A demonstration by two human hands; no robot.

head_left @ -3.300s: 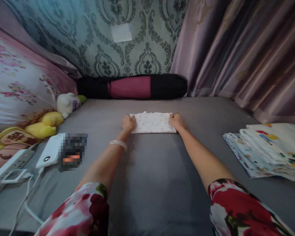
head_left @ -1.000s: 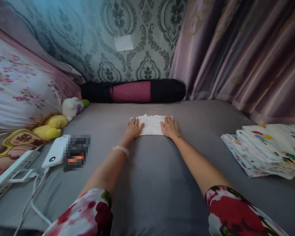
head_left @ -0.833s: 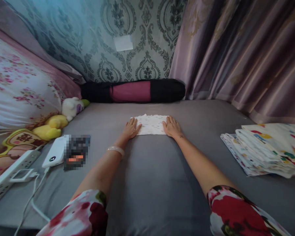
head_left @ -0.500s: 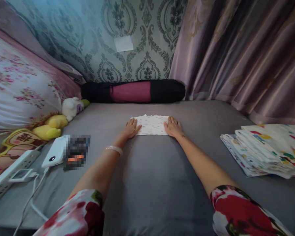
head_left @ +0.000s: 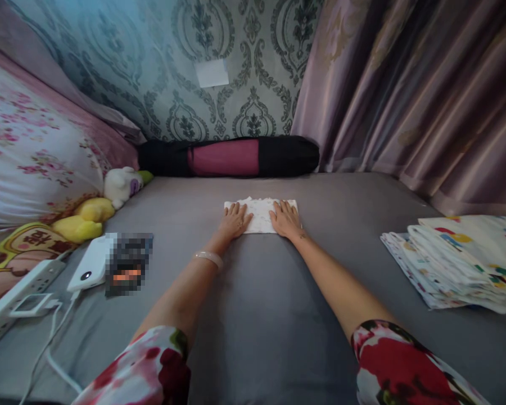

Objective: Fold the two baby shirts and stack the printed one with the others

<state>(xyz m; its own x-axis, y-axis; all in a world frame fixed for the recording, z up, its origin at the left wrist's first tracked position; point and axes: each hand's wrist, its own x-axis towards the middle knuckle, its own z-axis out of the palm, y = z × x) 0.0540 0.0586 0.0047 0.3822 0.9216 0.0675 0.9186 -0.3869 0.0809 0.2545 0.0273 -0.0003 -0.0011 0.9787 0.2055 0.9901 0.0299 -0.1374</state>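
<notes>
A white cloth with a faint small print [head_left: 261,216], folded into a flat rectangle, lies on the grey bed sheet [head_left: 253,304]. My left hand [head_left: 235,220] rests flat on its left part, fingers apart and pointing away from me. On the right part, my right hand [head_left: 285,218] presses down palm-first with its fingers spread. Between the two hands the cloth's middle shows, and its far edge looks ruffled. Neither hand grips anything. The cloth beneath my palms is hidden.
A stack of folded printed cloths [head_left: 464,264] sits at the right. On the left are a power strip [head_left: 21,298], a white power bank [head_left: 90,264] with cables, and plush toys [head_left: 120,185]. A black and pink long bag [head_left: 227,157] lies along the wall.
Both hands have slid inward over the cloth, from its left and right ends towards its middle. The cloth itself stays in about the same place.
</notes>
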